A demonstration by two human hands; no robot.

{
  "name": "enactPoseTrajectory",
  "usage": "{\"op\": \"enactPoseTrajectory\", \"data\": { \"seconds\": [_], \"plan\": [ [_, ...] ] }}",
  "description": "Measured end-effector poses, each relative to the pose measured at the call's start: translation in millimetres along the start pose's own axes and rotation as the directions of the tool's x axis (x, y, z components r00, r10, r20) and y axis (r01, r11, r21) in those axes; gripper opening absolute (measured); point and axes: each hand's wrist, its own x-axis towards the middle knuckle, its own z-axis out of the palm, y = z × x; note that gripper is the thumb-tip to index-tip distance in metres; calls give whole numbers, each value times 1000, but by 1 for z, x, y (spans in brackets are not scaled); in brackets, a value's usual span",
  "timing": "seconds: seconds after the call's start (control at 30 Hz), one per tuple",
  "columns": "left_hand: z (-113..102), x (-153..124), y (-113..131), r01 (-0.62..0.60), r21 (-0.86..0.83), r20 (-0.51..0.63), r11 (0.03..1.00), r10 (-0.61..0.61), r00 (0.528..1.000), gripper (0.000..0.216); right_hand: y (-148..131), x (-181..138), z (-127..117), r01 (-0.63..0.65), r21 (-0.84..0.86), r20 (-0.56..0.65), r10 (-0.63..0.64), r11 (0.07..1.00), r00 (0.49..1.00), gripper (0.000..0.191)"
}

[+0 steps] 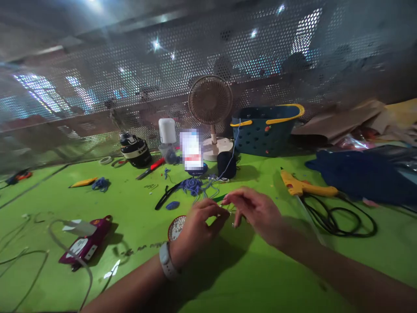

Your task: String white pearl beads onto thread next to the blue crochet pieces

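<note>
My left hand (206, 222), with a white watch (167, 261) on its wrist, is closed in a pinch over the green table. Facing it, my right hand (256, 213) also pinches with thumb and forefinger. Between the fingertips runs a thin beaded strand (230, 213) with small shiny spots; its details are too small to tell. A round dish (176, 228) of small white beads sits beside my left hand, partly hidden by it. Just beyond the hands lie blue-purple yarn (192, 186), a small blue oval piece (172, 205) and a black strap-like item (167, 195).
A yellow glue gun (302, 186) with a coiled black cord (339, 221) lies right. A purple power strip (89, 243) with cables is left. Behind stand a bottle (136, 150), a lit phone screen (192, 150), a fan (211, 101), a dark yarn ball (226, 165) and a basket (260, 137).
</note>
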Motion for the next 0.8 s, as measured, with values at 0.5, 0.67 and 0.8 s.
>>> {"op": "enactPoseTrajectory", "data": {
  "seconds": [0.5,0.67,0.8],
  "plan": [
    [1,19,-16,-23,300,284,954,-67,956,19,-22,39,-77,-116,516,-379,348,849,858,16],
    [1,17,-21,-68,290,309,955,-26,951,20,-9,42,-83,-209,471,-330,391,857,859,17],
    [0,11,-27,-50,216,304,975,-18,952,18,-11,43,-81,-210,461,-374,404,862,835,16]
  ]
}}
